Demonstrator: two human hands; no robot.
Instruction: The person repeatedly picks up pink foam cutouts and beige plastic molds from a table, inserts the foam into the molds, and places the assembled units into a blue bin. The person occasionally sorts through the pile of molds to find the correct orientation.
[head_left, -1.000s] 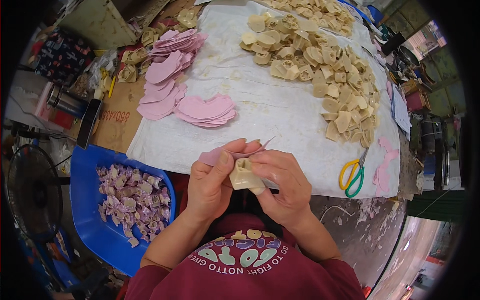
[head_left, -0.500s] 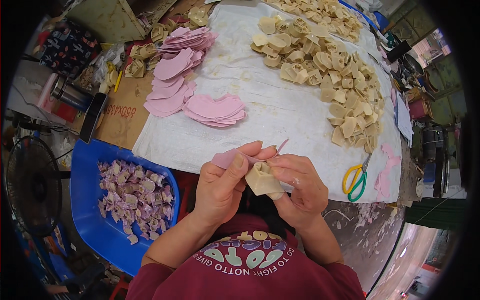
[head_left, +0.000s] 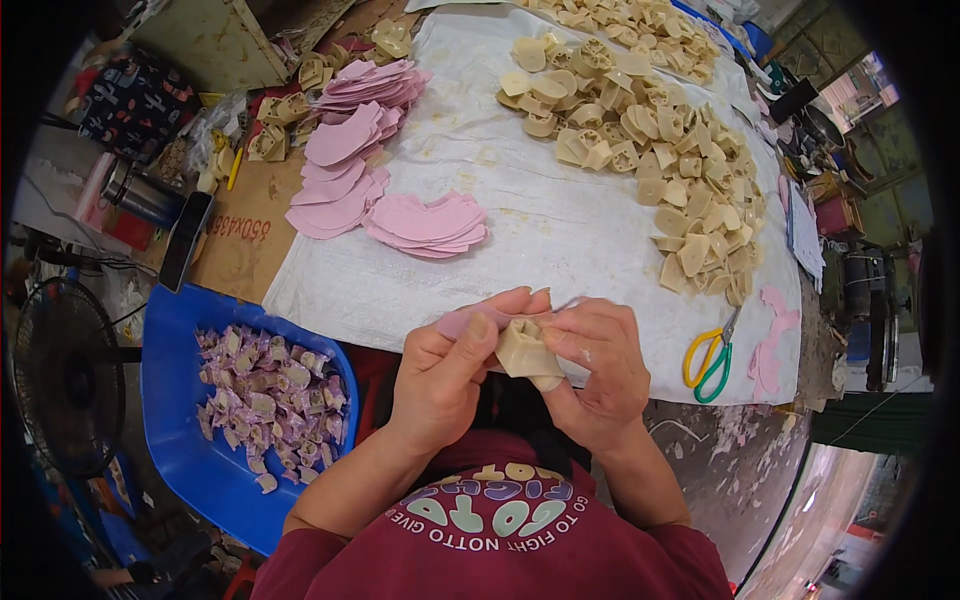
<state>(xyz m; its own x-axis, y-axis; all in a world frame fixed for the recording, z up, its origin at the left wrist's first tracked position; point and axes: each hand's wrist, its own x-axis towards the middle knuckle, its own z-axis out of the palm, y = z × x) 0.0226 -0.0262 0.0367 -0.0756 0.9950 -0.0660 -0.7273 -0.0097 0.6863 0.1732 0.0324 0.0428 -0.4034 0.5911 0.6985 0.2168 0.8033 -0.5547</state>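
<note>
Hands, left (head_left: 440,375) and right (head_left: 592,375), together, clamped on cream piece (head_left: 527,352); pink strip (head_left: 462,322) lengthwise left-right.

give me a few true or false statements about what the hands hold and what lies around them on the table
1. Both hands, left hand and right hand, grip one cream-coloured moulded piece. True.
2. The yellow-and-green-handled scissors lie left of the hands. False: they lie to the right, on the white cloth.
3. The blue plastic tub holds purple-wrapped pieces. True.
4. The stack of pink heart-shaped sheets sits inside the tub. False: it rests on the cloth.
</note>
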